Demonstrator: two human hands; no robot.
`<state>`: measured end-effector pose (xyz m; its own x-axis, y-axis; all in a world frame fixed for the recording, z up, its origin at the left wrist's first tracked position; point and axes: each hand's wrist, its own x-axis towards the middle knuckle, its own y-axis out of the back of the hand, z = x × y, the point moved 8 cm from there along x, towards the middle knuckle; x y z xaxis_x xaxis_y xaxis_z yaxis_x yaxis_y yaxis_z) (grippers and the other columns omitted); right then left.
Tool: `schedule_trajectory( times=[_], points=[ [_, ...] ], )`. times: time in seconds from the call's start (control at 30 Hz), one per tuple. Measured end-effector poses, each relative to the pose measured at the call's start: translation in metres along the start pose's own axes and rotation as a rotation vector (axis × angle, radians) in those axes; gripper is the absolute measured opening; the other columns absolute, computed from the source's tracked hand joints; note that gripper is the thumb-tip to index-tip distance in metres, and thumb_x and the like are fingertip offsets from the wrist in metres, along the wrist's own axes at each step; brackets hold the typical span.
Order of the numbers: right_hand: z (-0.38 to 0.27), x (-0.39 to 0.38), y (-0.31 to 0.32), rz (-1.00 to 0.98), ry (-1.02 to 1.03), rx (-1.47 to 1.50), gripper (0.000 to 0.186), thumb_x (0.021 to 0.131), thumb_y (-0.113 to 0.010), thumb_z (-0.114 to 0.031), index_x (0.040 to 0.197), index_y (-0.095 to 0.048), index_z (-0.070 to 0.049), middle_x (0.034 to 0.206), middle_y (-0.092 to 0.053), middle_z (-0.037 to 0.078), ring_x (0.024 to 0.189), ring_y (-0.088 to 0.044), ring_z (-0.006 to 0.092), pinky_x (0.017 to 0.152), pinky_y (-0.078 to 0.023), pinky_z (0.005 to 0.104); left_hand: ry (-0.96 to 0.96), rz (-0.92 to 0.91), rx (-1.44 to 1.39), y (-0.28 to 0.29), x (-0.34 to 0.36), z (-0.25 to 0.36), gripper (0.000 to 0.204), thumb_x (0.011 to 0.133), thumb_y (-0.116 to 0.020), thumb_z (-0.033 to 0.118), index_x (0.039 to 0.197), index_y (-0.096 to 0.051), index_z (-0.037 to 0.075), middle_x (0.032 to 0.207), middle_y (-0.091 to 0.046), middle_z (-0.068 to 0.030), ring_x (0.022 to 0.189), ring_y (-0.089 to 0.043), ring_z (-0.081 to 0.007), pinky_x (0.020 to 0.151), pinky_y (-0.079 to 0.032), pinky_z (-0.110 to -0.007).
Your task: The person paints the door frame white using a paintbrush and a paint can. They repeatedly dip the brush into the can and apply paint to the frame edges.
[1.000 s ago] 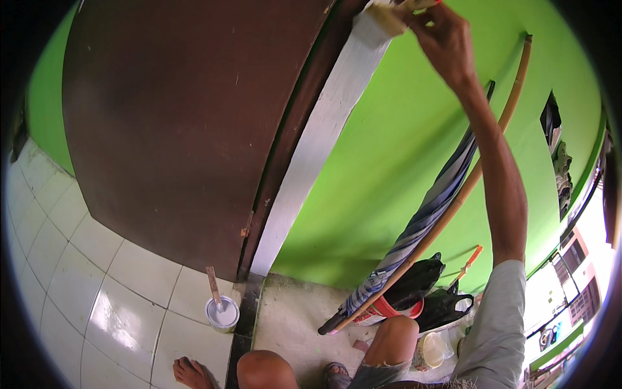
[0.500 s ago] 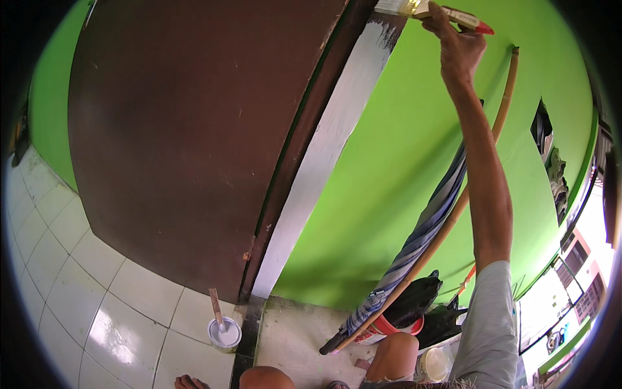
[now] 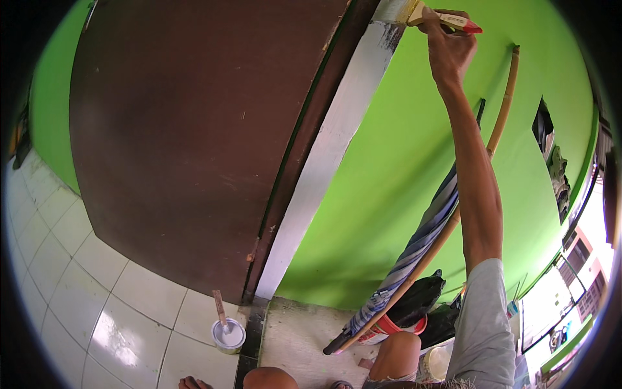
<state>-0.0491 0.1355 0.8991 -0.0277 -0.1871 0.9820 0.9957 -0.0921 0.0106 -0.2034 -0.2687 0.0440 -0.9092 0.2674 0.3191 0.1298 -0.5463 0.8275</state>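
Note:
At the top, my right hand (image 3: 451, 55) is closed around the wooden handle of a paintbrush (image 3: 447, 20) with a red tip. The brush's bristles lie against the upper part of the door frame strip (image 3: 324, 139), which is coated pale grey-white. A dark brown patch shows on the strip just below the bristles. My left hand is not in view. On the tiles below stands an open can of pale paint (image 3: 229, 337), with a flat stirring stick (image 3: 219, 306) leaning in it.
A brown door (image 3: 181, 142) fills the left side, beside a green wall (image 3: 363, 214). A folded umbrella (image 3: 414, 249) and a bamboo pole (image 3: 505, 104) lean on the wall. Under them sits a red bucket (image 3: 414, 325) with black plastic bags. My knees (image 3: 269, 377) show below.
My right hand and the paintbrush have shifted left, the bristles reaching further across the frame strip. The view has moved slightly.

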Motion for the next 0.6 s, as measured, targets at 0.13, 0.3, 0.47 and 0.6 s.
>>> schedule_trajectory(
  times=[0.13,0.3,0.47,0.6],
  points=[
    [0.005,-0.011,-0.003,-0.037,-0.012,-0.08,0.034,0.089,-0.079,-0.025,0.101,-0.067,0.005,0.088,-0.075,0.012,0.082,-0.072,0.0158,0.081,-0.057,0.0281,0.002,0.0,0.004,0.0,0.0,-0.001,0.034,0.101,-0.051,0.038,0.12,-0.061,0.011,0.126,-0.057,-0.0161,0.117,-0.053,-0.0374,0.097,-0.042,-0.055],
    [-0.003,0.008,0.008,0.054,-0.017,-0.026,0.021,0.09,-0.075,-0.017,0.102,-0.066,-0.001,0.089,-0.074,0.009,0.081,-0.071,0.0168,0.073,-0.057,0.03,0.0,-0.003,0.007,0.01,0.003,0.006,0.033,0.101,-0.051,0.036,0.119,-0.061,0.01,0.125,-0.058,-0.016,0.116,-0.053,-0.0374,0.096,-0.042,-0.054],
    [0.011,0.04,0.007,0.029,0.0,-0.076,0.027,0.094,-0.072,-0.025,0.092,-0.06,-0.001,0.08,-0.07,0.01,0.072,-0.068,0.0184,0.067,-0.057,0.0346,-0.001,-0.004,-0.005,0.012,0.004,0.011,0.031,0.101,-0.051,0.034,0.117,-0.062,0.01,0.123,-0.058,-0.0153,0.115,-0.054,-0.0369,0.096,-0.042,-0.053],
    [0.015,0.043,-0.003,0.029,0.027,-0.013,0.027,0.094,-0.073,-0.025,0.094,-0.062,0.0,0.082,-0.07,0.011,0.074,-0.069,0.0201,0.068,-0.059,0.0358,-0.005,0.04,0.021,0.016,0.003,0.01,0.029,0.101,-0.052,0.033,0.114,-0.063,0.01,0.123,-0.059,-0.0143,0.114,-0.054,-0.0363,0.095,-0.042,-0.053]
  ],
)
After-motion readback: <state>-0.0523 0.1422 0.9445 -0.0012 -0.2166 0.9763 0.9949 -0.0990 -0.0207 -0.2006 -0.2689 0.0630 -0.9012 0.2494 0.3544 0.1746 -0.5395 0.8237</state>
